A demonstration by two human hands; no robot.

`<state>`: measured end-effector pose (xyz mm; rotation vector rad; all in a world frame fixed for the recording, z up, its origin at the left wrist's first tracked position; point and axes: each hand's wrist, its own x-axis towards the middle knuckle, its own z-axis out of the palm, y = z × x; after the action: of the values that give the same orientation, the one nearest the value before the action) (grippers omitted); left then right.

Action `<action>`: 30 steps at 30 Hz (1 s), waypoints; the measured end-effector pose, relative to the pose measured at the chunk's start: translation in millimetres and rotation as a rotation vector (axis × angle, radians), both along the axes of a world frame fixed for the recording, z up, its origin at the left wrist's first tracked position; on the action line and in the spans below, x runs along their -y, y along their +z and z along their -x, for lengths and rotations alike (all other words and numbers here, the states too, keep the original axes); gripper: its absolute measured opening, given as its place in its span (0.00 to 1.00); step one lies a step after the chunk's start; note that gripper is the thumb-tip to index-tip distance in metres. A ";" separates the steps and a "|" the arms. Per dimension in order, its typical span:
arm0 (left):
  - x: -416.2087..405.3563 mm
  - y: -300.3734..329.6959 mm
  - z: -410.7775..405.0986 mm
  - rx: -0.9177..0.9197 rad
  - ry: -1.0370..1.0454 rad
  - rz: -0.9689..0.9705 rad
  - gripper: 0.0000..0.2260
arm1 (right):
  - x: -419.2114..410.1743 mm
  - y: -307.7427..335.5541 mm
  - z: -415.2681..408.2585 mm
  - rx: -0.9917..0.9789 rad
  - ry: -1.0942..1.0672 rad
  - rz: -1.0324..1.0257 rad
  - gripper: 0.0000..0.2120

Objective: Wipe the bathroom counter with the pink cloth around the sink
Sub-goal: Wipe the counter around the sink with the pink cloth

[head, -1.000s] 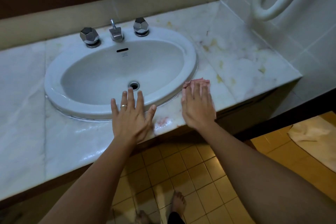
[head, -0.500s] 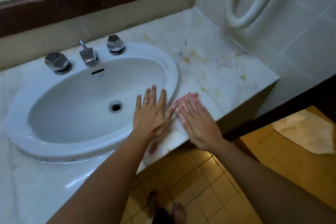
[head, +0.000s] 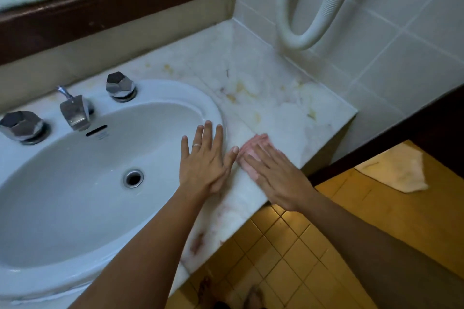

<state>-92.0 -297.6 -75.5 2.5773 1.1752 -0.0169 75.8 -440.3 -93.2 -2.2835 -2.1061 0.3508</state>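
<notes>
Our right grip [head: 276, 175] lies flat, fingers straight and spread, pressing the pink cloth [head: 251, 152] down onto the table [head: 288, 108] rather than closing round it; only the cloth's far end shows past the fingertips. Our left grip [head: 204, 162] is also flat and empty, palm on the rim of the sink [head: 175, 98], its thumb just beside the cloth. So the cloth sits under the right hand, between the sink rim and the table's front edge, and the right hand is the one to drive it. The cloth's long axis seems to run with the fingers, pointing away and slightly left, toward the yellow-stained marble [head: 241, 90] further back. We judge the next stroke goes forward along the sink's curve into that stained patch. The room there is open as far as the tiled wall [head: 376, 70], where a white corrugated hose [head: 298, 40] hangs above the corner. The front edge is close at the right hand's heel, so a pull backward could drag the cloth off onto the floor [head: 351, 221].
</notes>
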 end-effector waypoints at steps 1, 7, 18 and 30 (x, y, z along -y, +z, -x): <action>-3.2 1.1 -5.4 0.008 -0.004 -0.001 0.34 | 7.2 -1.9 -24.4 0.009 -0.015 0.027 0.28; -14.0 -2.4 -31.3 0.010 0.059 0.013 0.34 | -58.3 -9.7 -49.4 0.039 -0.441 -0.006 0.29; -26.4 -4.5 -67.3 -0.008 0.244 -0.035 0.35 | -36.3 -16.4 -191.9 0.073 -0.186 0.027 0.26; -24.0 -4.9 -75.2 -0.091 0.285 -0.060 0.42 | -37.6 -11.4 -228.6 0.040 0.128 -0.083 0.25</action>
<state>-16.7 -273.6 -80.4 2.4564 1.5897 -0.0370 304.4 -402.6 -104.6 -2.1343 -2.2475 0.2178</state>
